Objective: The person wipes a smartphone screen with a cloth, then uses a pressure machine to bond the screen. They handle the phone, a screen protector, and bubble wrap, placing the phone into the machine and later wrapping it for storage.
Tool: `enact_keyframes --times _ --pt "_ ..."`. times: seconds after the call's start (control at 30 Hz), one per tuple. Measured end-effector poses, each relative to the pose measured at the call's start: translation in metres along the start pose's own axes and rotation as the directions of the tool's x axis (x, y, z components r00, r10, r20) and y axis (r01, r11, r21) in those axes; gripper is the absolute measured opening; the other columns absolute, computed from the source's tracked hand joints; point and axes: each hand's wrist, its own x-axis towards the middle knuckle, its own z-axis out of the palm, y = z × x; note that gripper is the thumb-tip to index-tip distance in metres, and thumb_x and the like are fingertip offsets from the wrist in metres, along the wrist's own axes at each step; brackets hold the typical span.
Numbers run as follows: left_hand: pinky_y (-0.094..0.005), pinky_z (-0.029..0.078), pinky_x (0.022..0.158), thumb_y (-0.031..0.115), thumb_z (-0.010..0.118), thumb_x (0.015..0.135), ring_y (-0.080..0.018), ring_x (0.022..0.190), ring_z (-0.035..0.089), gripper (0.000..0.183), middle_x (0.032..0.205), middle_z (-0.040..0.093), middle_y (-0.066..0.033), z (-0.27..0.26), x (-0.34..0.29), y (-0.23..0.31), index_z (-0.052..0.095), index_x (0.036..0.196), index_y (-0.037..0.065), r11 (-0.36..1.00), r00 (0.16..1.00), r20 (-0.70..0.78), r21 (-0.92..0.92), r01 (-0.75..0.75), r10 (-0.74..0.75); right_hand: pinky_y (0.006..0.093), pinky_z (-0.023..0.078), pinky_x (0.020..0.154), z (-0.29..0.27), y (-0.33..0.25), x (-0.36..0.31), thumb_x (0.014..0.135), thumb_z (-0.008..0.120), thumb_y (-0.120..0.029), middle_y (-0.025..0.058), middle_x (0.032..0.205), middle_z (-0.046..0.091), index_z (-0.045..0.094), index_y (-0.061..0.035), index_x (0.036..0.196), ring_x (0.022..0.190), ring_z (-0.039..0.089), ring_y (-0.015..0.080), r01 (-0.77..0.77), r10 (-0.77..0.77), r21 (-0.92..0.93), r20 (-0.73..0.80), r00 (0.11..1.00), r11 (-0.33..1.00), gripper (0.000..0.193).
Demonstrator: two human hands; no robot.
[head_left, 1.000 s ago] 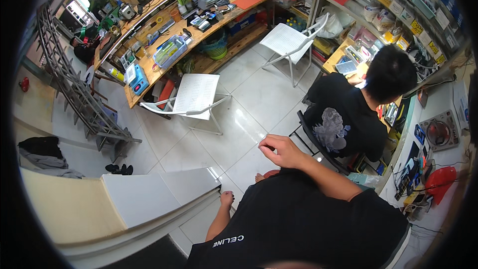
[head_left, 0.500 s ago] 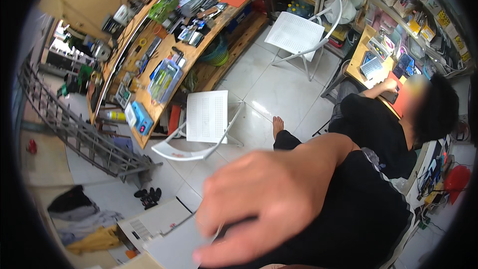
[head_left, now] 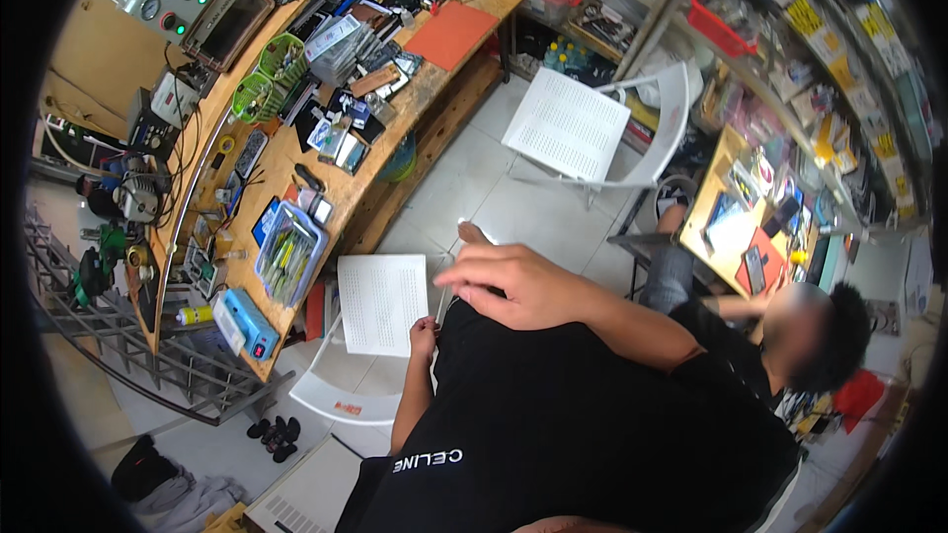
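My right hand [head_left: 518, 286] is held out in front of my black shirt, over the floor. Its fingers are loosely bent and somewhat apart, with nothing seen in them. My left hand [head_left: 423, 338] hangs lower, by the right edge of the near white folding chair [head_left: 380, 301]. The fingers there are curled closed; whether anything lies inside is hidden. From this view I cannot tell if that hand touches the chair seat. Beyond my right hand, one bare foot [head_left: 472, 233] shows on the tiles.
A long wooden workbench [head_left: 405, 104] runs along the left, carrying a blue device [head_left: 247, 324], a tray of tools [head_left: 291, 252] and green baskets [head_left: 253, 97]. Another white chair [head_left: 568, 125] stands farther off. At right, a person [head_left: 736, 336] sits by a small table [head_left: 703, 222]. A metal rack [head_left: 197, 385] lies left.
My right hand has drawn away from close before the camera. My left hand has come into view. The whole view has shifted, and the seated person appears lower.
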Motion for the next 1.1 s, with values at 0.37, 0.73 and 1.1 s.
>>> enact_keyframes --times 0.37,0.73,1.1 --pt "-0.0278 0.052 0.070 0.012 0.064 0.100 -0.0128 0.077 0.064 0.011 0.089 0.071 -0.0020 0.061 0.184 0.221 0.071 0.104 0.005 0.953 0.960 0.164 0.166 -0.252 0.226 0.0491 0.054 0.091 -0.103 0.310 0.095 0.097 0.064 -0.028 0.0182 0.113 0.073 0.068 -0.0049 0.120 0.108 0.068 0.0404 -0.517 0.677 -0.630 0.019 0.736 0.579 0.033" --pt "-0.0432 0.056 0.082 0.018 0.066 0.099 -0.0321 0.097 0.071 0.016 0.100 0.076 -0.0150 0.081 0.159 0.309 0.071 0.114 0.014 0.999 0.815 0.577 0.029 0.043 -0.052 0.0347 0.052 0.074 -0.246 0.398 0.216 0.100 0.072 -0.030 0.0038 0.082 0.070 0.072 -0.0034 0.097 0.080 0.064 0.0144 -0.640 0.667 -0.404 0.707 0.235 0.654 0.027" --pt "-0.0534 0.052 0.092 0.036 0.077 0.085 -0.0328 0.108 0.071 0.021 0.107 0.077 -0.0091 0.332 0.332 0.320 0.080 0.095 0.018 0.627 0.984 -0.008 0.772 -0.106 0.177 0.0539 0.056 0.080 -0.250 0.599 0.285 0.095 0.067 -0.028 0.0228 0.100 0.074 0.069 -0.0039 0.108 0.100 0.072 0.0438 0.014 0.631 -0.634 0.771 0.086 0.773 0.027"
